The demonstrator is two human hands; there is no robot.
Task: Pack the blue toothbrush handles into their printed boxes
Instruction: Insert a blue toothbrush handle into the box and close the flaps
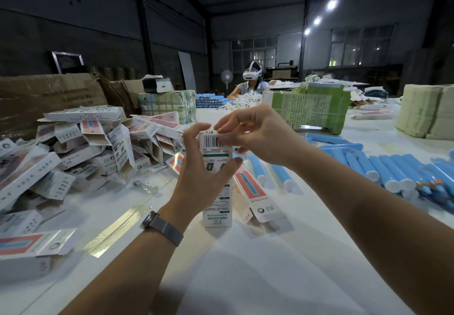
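A white printed box [217, 206] stands upright on the white table [258, 265], barcode side towards me. My left hand [204, 174] grips its upper half, thumb across the front. At the box's top end, my right hand [255, 132] pinches the flap with its fingertips. Whatever is inside the box is hidden. Several blue toothbrush handles [383, 169] with white end caps lie side by side on the right. Another printed box [253, 191] with a red and blue picture lies just right of the held one.
A big heap of open printed boxes [81, 152] fills the left side. Green bundles of flat cartons [317, 108] and pale stacks [427, 110] stand at the back right. Brown cartons [49, 95] sit far left. A person with a headset [250, 81] sits across the table.
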